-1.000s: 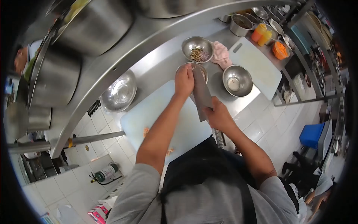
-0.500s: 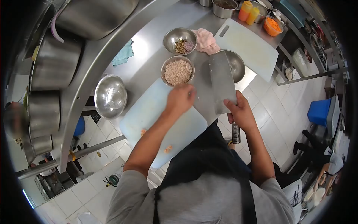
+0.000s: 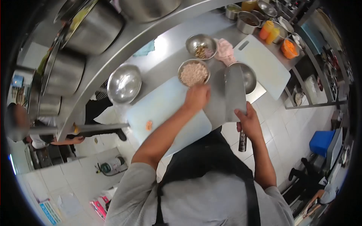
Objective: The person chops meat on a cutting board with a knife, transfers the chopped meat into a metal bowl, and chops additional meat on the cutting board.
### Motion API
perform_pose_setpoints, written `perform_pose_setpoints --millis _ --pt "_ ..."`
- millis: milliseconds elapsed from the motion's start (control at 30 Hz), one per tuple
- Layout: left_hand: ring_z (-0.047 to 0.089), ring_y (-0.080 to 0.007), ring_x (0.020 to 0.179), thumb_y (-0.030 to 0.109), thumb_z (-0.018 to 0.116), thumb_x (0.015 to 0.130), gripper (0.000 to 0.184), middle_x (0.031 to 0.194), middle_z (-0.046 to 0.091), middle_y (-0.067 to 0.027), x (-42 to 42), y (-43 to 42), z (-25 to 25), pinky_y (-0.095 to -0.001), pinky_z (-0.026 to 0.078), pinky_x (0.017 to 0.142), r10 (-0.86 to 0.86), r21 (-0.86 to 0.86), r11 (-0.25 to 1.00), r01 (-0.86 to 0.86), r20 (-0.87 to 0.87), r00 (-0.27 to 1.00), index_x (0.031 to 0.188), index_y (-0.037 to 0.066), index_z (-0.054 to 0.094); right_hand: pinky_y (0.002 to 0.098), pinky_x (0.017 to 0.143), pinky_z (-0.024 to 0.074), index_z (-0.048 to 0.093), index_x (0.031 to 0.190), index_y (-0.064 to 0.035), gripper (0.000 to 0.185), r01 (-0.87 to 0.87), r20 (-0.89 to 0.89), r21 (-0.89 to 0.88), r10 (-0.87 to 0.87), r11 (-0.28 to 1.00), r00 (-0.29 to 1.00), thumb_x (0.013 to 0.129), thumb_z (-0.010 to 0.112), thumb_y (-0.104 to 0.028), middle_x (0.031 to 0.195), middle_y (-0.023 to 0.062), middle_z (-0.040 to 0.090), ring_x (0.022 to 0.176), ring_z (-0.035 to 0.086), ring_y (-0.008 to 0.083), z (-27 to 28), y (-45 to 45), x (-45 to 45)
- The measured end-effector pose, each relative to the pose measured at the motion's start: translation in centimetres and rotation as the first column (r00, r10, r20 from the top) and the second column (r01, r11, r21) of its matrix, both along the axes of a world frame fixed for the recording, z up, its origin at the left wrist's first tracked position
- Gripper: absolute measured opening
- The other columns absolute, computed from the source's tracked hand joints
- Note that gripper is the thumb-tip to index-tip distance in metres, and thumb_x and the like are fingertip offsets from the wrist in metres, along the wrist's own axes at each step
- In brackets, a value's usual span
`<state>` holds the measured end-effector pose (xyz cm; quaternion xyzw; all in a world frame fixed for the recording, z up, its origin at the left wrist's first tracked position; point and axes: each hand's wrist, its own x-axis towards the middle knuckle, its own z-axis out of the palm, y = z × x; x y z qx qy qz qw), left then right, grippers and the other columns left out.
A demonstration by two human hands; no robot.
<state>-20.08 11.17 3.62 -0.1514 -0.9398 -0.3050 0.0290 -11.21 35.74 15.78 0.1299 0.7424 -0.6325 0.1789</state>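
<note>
My right hand (image 3: 249, 122) grips a cleaver (image 3: 235, 92) near its handle, with the broad blade pointing away from me. Behind the blade lies a metal bowl (image 3: 247, 77), partly covered by it. My left hand (image 3: 198, 98) is closed and a little blurred, at the near rim of a metal bowl of pale chopped food (image 3: 194, 73). Whatever its fingers hold cannot be made out. Under my left forearm is a white cutting board (image 3: 162, 103), bearing a small orange-pink piece of food (image 3: 149, 125).
Beyond stands another metal bowl (image 3: 201, 47) with chopped bits, beside a pink cloth (image 3: 225, 51). A shiny bowl (image 3: 124, 83) sits left, under a shelf with large pots (image 3: 94, 30). A second cutting board (image 3: 264, 64) and squeeze bottles (image 3: 267, 29) are right. People stand at both sides.
The view has shifted, with the counter items appearing further right. My left hand stays near the chopped-food bowl, and the cleaver remains in my right. A second food piece on the board is out of sight.
</note>
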Motion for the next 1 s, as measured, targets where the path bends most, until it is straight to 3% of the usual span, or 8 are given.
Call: perform_pose_setpoints --millis 67,200,233,333,500,667,800,1000 --pt "0.074 -0.0379 0.09 0.009 0.07 0.093 0.015 0.097 0.075 -0.0184 -3.1 -3.4 1.0 -0.0475 0.059 0.081 -0.042 0.089 0.995 0.054 -0.131 0.99 0.103 0.007 0.082 0.0318 0.044 0.0443 0.058 0.124 0.0019 0.025 -0.086 0.008 0.013 0.086 0.996 0.996 0.106 0.065 -0.013 0.082 0.0058 0.063 0.047 0.053 0.0127 -1.1 -0.2 -0.6" --pt "0.075 -0.034 0.09 0.018 0.072 0.1 0.02 0.101 0.078 -0.0192 -2.6 -11.9 4.0 -0.0438 0.059 0.081 0.148 0.142 0.979 -0.144 -0.017 0.989 0.114 0.01 0.083 0.0434 0.056 0.0533 0.059 0.134 0.0032 0.038 -0.419 -0.009 0.257 0.436 0.871 0.9 0.101 0.068 -0.014 0.081 0.0176 0.067 0.06 0.068 0.0266 -3.4 -1.8 -2.4" --pt "0.075 -0.0331 0.09 0.02 0.072 0.101 0.021 0.101 0.078 -0.0194 -1.3 -13.9 5.1 -0.0434 0.059 0.081 0.192 0.124 0.975 -0.187 -0.034 0.981 0.116 0.011 0.083 0.0532 0.074 0.0578 0.057 0.133 0.0046 0.042 -0.399 -0.353 0.523 0.617 0.753 0.703 0.098 0.069 -0.015 0.092 0.029 0.072 0.083 0.075 0.0426 -7.1 -1.9 -2.8" --pt "0.075 -0.0356 0.093 0.028 0.076 0.097 0.028 0.106 0.079 -0.0172 5.9 -19.9 5.9 -0.0459 0.059 0.086 0.372 -0.192 0.916 -0.353 0.073 0.926 0.117 0.009 0.082 0.0614 0.089 0.0536 0.055 0.127 0.0032 0.035 -0.488 -0.243 0.679 0.795 0.548 0.556 0.098 0.065 -0.014 0.106 0.0343 0.071 0.099 0.07 0.0538 -10.2 -5.2 -3.8" --pt "0.071 -0.0429 0.115 0.043 0.077 0.094 0.046 0.119 0.073 -0.0221 17.9 -22.8 1.7 -0.0527 0.059 0.098 0.659 -0.491 0.716 -0.496 0.242 0.712 0.125 0.009 0.072 0.0576 0.08 0.0605 0.052 0.124 0.0002 0.03 -0.499 -0.096 0.787 0.871 0.362 0.481 0.095 0.055 -0.007 0.106 0.0291 0.071 0.09 0.075 0.0477 -11.8 -8.1 -3.5" --pt "0.068 -0.0425 0.097 0.028 0.069 0.1 0.024 0.104 0.074 -0.0177 20.7 -19.3 -2.5 -0.0534 0.057 0.09 0.662 -0.297 0.718 -0.629 0.015 0.749 0.096 0.004 0.074 0.0542 0.074 0.0597 0.054 0.127 0.0006 0.034 -0.438 -0.208 0.806 0.884 0.397 0.418 0.095 0.056 -0.011 0.098 0.0228 0.072 0.083 0.074 0.043 -14.1 -7.4 -3.6" --pt "0.07 -0.0434 0.095 0.028 0.071 0.099 0.025 0.1 0.073 -0.0204 20.2 -19.6 -6.5 -0.056 0.06 0.081 0.749 -0.195 0.645 -0.739 -0.031 0.662 0.094 0.004 0.071 0.0562 0.086 0.0604 0.056 0.118 -0.0003 0.025 -0.56 -0.059 0.766 0.901 0.317 0.43 0.095 0.057 -0.009 0.104 0.0278 0.075 0.096 0.076 0.0469 -11.1 -8.0 -5.0" --pt "0.071 -0.0418 0.091 0.028 0.073 0.097 0.025 0.096 0.073 -0.0207 17.4 -14.4 -5.9 -0.0546 0.061 0.079 0.611 -0.148 0.776 -0.613 -0.063 0.789 0.097 0.004 0.071 0.0576 0.089 0.0589 0.058 0.122 0.0006 0.029 -0.586 -0.026 0.744 0.89 0.321 0.455 0.096 0.059 -0.012 0.107 0.0284 0.076 0.099 0.076 0.0478 -10.3 -8.9 -5.5"
